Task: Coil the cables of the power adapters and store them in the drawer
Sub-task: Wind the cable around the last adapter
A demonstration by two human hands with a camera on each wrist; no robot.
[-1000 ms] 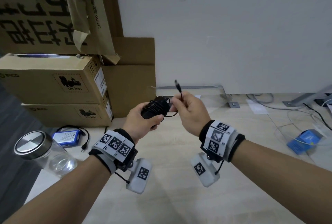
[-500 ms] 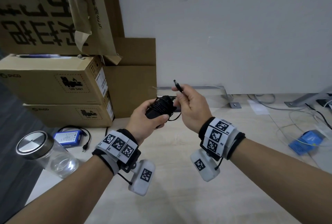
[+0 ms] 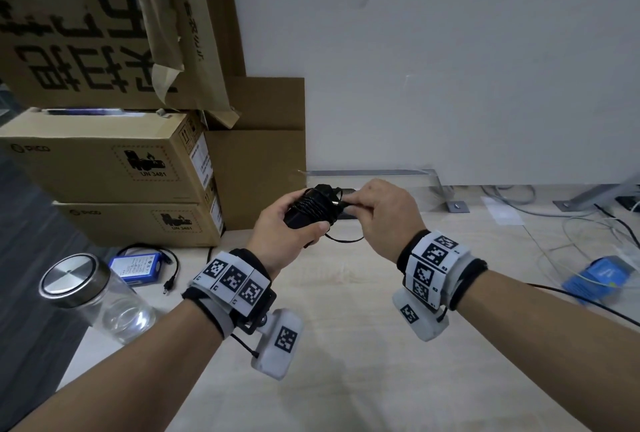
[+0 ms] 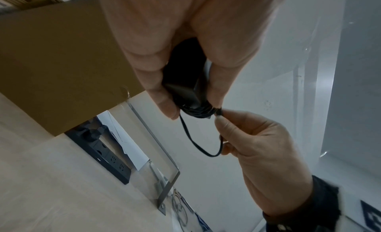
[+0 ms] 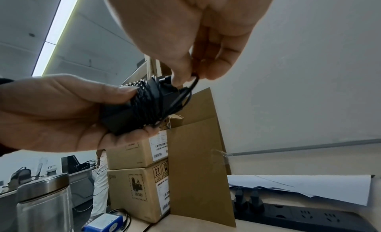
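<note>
A black power adapter (image 3: 310, 212) (image 4: 183, 90) (image 5: 132, 110) with its thin black cable wound round it is held above the desk by my left hand (image 3: 287, 234) (image 5: 62, 115), fingers and thumb curled round the body. My right hand (image 3: 381, 215) (image 4: 247, 137) (image 5: 185, 67) pinches the cable's plug end (image 4: 218, 112) against the coil. A short loop of loose cable (image 3: 343, 240) (image 4: 198, 144) hangs between the two hands. No drawer is in view.
Stacked cardboard boxes (image 3: 114, 168) stand at the left back. A glass jar with a metal lid (image 3: 86, 293) and a blue battery pack (image 3: 136, 267) lie at the left. A black power strip (image 4: 107, 159) (image 5: 309, 214) sits by the wall. Cables and a blue packet (image 3: 602, 276) are at the right.
My right hand has brought the plug end down from above and pressed it to the wound coil. The loose loop has grown shorter. Both hands sit slightly closer together.
</note>
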